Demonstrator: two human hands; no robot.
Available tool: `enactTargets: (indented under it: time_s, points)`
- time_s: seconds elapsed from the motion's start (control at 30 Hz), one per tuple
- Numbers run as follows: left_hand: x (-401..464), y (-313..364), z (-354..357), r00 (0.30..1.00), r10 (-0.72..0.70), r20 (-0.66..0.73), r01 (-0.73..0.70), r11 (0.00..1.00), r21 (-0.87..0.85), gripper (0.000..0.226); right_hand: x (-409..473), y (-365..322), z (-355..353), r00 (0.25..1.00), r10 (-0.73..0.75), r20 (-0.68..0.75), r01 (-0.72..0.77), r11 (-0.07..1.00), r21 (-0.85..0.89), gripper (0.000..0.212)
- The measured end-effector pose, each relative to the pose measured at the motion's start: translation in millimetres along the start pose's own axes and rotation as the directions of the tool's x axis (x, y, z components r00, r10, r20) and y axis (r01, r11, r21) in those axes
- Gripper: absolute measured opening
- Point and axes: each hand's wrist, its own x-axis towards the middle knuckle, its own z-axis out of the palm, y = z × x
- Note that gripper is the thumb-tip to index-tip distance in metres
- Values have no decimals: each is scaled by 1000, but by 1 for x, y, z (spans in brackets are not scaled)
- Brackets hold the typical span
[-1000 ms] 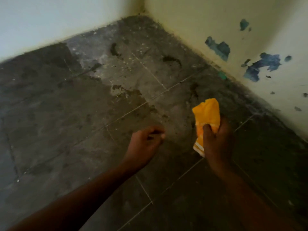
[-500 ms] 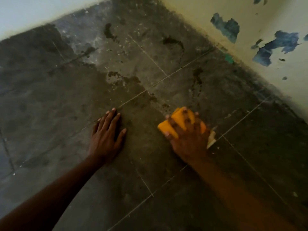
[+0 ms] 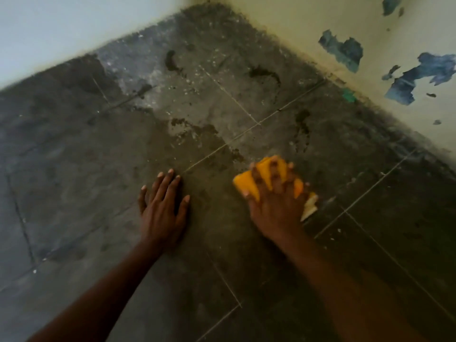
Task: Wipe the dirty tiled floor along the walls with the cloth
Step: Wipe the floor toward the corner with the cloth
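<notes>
A folded orange cloth (image 3: 246, 185) with a pale edge lies on the dirty grey tiled floor (image 3: 222, 99). My right hand (image 3: 274, 203) presses flat on top of it, fingers spread over the fabric, and covers most of it. My left hand (image 3: 164, 206) rests palm down on the bare tile to the left of the cloth, fingers straight. Dark stains (image 3: 265, 72) and pale dust (image 3: 187, 129) mark the tiles between my hands and the room's corner.
Two walls meet at a corner at the top. The right wall (image 3: 394, 99) has peeling paint with blue patches (image 3: 343, 50). Dark grime runs along its base. A small green scrap (image 3: 349, 95) lies at the foot of that wall.
My right hand brought the cloth down from the air onto the floor and now presses it there. My left hand opened and settled flat on the tile.
</notes>
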Motion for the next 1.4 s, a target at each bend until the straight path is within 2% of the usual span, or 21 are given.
enactTargets:
  time_s: [0.07, 0.13, 0.17, 0.27, 0.33, 0.4, 0.47, 0.57, 0.6, 0.67, 0.73, 0.8, 0.87, 0.93, 1.0, 1.1, 1.17, 1.2, 1.3, 1.4]
  points:
    - [4, -8, -5, 1000, -18, -2, 18, 1000, 22, 69, -49, -12, 3, 980, -191, 48, 194, 978, -70, 71]
    - [5, -12, -6, 1000, -8, 7, 8, 999, 34, 70, -84, 14, 2, 963, -263, 65, 268, 960, -83, 70]
    - [6, -13, -4, 1000, -1, -3, 1, 1000, 23, 69, -89, 32, -2, 970, -235, 62, 239, 967, -91, 68]
    - [8, -12, -2, 999, -12, -32, 12, 1000, 8, 68, -53, 70, -12, 997, 47, 54, -41, 993, -109, 72]
    - [7, -13, 0, 1000, -12, -26, 12, 1000, 14, 67, -5, 58, -13, 972, 230, 43, -229, 973, -25, 76]
    - [4, -13, 2, 1000, -20, -22, 20, 1000, 16, 67, 30, 27, -5, 959, 282, 36, -283, 959, 29, 79]
    - [2, -11, 2, 999, -22, -24, 22, 999, 27, 67, 40, -8, 2, 981, 190, 35, -191, 981, 32, 81]
    - [3, -13, -2, 1000, -17, -13, 17, 1000, 24, 69, -5, -47, 7, 992, -117, 57, 120, 991, -53, 87]
    - [3, -13, -3, 1000, -13, -14, 14, 1000, 17, 69, -28, -46, 7, 979, -193, 72, 197, 979, -58, 88]
    - [4, -12, -4, 1000, -7, -18, 8, 1000, 25, 68, -56, -20, 8, 969, -246, 40, 248, 966, -72, 84]
    - [4, -12, -2, 999, -12, -29, 14, 999, 40, 67, -52, 18, 4, 987, -157, 24, 159, 979, -124, 79]
    - [4, -14, 0, 999, -14, -32, 16, 998, 68, 67, -19, 44, -3, 997, 50, 58, -43, 993, -112, 77]
    - [4, -15, 2, 1000, -18, -24, 20, 996, 84, 68, 26, 39, -8, 971, 231, 57, -229, 973, -38, 74]
    - [5, -14, 4, 999, -17, -27, 19, 997, 78, 68, 65, 7, -5, 962, 271, 40, -273, 962, 30, 77]
    - [4, -12, 6, 999, -26, -30, 28, 998, 52, 68, 84, -38, 1, 985, 141, 96, -144, 989, 21, 79]
    - [7, -14, 4, 998, -50, -30, 49, 999, -13, 68, 50, -85, 10, 971, -193, 140, 198, 980, -24, 77]
    - [6, -16, 0, 999, -39, -28, 38, 999, -33, 68, 12, -75, 11, 949, -297, 106, 302, 953, -27, 75]
    - [5, -15, -1, 999, -35, -26, 34, 999, -38, 68, -2, -59, 8, 950, -303, 79, 308, 950, -58, 75]
    - [9, -15, -2, 1000, -19, 1, 19, 1000, -19, 69, 9, -3, 3, 993, -119, 0, 118, 988, -96, 72]
    - [13, -20, 1, 999, -26, 18, 26, 999, 20, 67, 71, -12, 1, 992, 127, 27, -126, 991, -38, 71]
